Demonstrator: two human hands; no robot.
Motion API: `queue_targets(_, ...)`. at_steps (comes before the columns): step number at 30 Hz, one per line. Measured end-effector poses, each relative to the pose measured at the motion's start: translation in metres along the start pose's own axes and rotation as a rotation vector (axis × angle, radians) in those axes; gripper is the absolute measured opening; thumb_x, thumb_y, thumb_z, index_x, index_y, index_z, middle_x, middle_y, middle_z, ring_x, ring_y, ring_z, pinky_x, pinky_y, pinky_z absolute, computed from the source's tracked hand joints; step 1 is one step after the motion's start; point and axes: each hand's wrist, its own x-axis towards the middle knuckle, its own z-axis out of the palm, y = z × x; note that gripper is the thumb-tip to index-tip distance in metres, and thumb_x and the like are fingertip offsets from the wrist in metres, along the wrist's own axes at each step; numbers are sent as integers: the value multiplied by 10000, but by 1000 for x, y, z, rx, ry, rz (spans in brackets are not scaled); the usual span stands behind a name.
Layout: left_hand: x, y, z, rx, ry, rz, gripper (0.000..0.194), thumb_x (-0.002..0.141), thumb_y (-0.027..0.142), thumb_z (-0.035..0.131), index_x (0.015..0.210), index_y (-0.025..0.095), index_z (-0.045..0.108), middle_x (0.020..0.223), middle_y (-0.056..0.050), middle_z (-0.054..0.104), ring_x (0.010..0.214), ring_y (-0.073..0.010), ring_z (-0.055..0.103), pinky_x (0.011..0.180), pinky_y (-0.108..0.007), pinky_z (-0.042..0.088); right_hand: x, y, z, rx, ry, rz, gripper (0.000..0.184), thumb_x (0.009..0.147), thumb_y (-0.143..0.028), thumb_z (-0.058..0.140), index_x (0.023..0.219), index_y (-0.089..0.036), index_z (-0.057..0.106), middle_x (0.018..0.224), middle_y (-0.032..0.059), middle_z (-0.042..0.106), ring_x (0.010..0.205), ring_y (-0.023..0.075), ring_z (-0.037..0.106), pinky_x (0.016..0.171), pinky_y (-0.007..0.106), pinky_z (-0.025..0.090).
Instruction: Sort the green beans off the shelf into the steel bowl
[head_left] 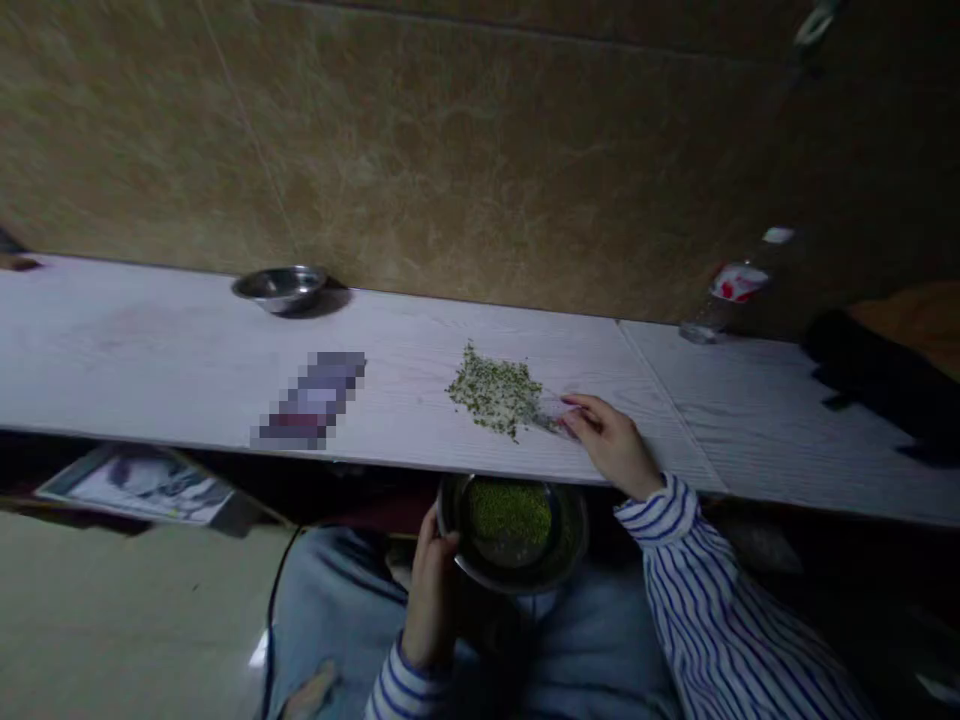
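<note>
Below the counter's front edge, my left hand (433,585) grips the rim of a metal bowl (566,560) above my lap. Small green beans (510,512) cover part of its bottom. My right hand (611,440) rests over the counter, with thumb and fingers pinched on a thin clear plastic piece (551,408); its exact kind is hard to make out. At the left end of this plastic, a loose patch of green beans (493,392) lies spread on the white counter (405,400).
A smaller metal bowl (281,290) stands near the wall at the left, behind a blurred-out flat object (315,400). To the right are a clear plastic bottle (731,290) and a dark bundle (870,370). Under the counter at left sits a shelf box (142,490).
</note>
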Motion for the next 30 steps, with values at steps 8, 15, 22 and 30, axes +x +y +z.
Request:
queue_targets(8,-4,2,1,-58,9,-38,505,798,306,693,1298,229,681,1331,-83,698,1384,-345,499,1163,-476,357,-4,-4,-2,20,-82,-7,308,830,-442,680,1046,-230,733,873,62,788,834,235,749,767,367,591)
queue_targets(15,-1,-1,-5,-15,11,-26,513,809,349,678,1308,233,670,1333,-84,691,1362,-345,515,1174,-487,327,-1,-4,2,41,-93,-3,309,831,-440,681,1055,-231,724,899,72,792,881,247,754,823,388,586)
queue_targets(22,-1,1,-4,-24,16,-27,529,806,340,685,1321,223,659,1338,-91,686,1367,-346,513,1165,-476,347,0,-3,2,11,-135,-12,312,835,-429,671,1066,-230,737,897,68,787,851,241,741,782,381,581)
queue_targets(30,4,-7,-8,-44,15,-32,561,777,336,706,1324,223,659,1324,-98,694,1319,-359,553,1137,-509,379,4,-7,4,5,-139,-39,306,836,-414,669,1060,-217,736,888,62,786,834,224,734,763,358,568)
